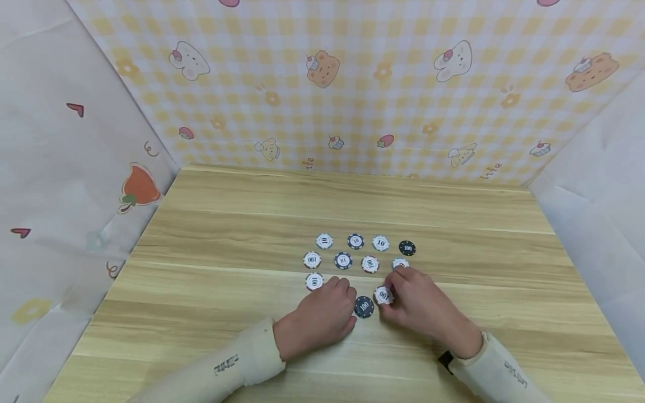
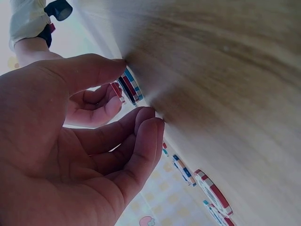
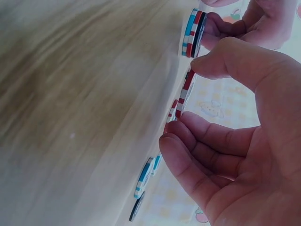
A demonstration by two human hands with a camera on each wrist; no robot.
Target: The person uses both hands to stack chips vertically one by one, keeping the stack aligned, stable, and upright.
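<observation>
My right hand (image 1: 420, 299) pinches a red-and-white poker chip (image 1: 384, 295) marked 100 at its edges; the right wrist view shows this chip (image 3: 186, 92) between thumb and fingertips, close over the wood. Just to its left is a short stack topped by a black 100 chip (image 1: 364, 307). Seen from the side, the stack (image 3: 193, 33) has blue, red and black edges. Beside the stack is my left hand (image 1: 322, 310), fingers loosely bent, thumb and fingertips apart near the stack's left side. In the left wrist view the stack (image 2: 130, 87) appears beyond that gap.
Several poker chips lie spread in rows beyond the hands, among them a white-faced 10 chip (image 1: 325, 241), a dark blue chip (image 1: 343, 260) and a black chip (image 1: 407, 248). A red-edged chip (image 1: 314, 281) lies by the left knuckles. Patterned cloth (image 1: 353, 101) walls the wooden table (image 1: 242, 196).
</observation>
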